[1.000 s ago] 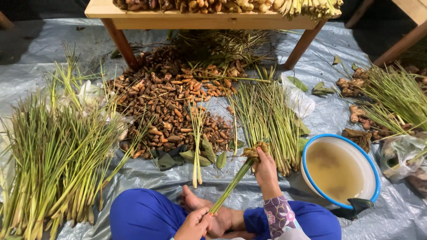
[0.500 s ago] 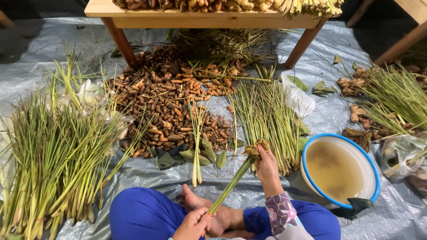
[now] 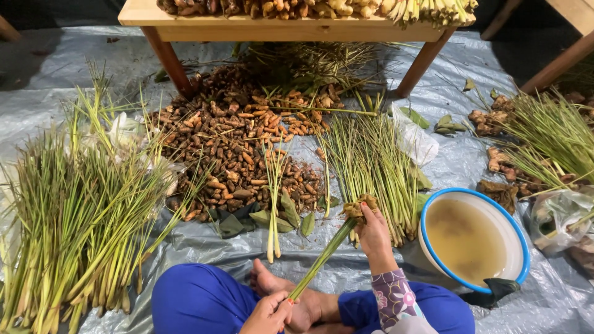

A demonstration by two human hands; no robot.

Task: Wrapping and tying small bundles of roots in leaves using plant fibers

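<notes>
I sit cross-legged on a grey plastic sheet. My left hand (image 3: 267, 313), low in the view, grips the lower end of a green lemongrass stalk (image 3: 322, 256) that slants up to the right. My right hand (image 3: 373, 232) holds a brownish wad (image 3: 359, 206) pressed against the stalk's upper end. Right of that hand stands a white basin with a blue rim (image 3: 433, 210), filled with murky water.
A big heap of lemongrass (image 3: 74, 210) lies at left, a smaller bunch (image 3: 371, 161) ahead, another (image 3: 550, 136) at right. A mound of brown-orange roots (image 3: 241, 148) lies in front of a low wooden table (image 3: 291, 28). A plastic bag (image 3: 560, 216) sits far right.
</notes>
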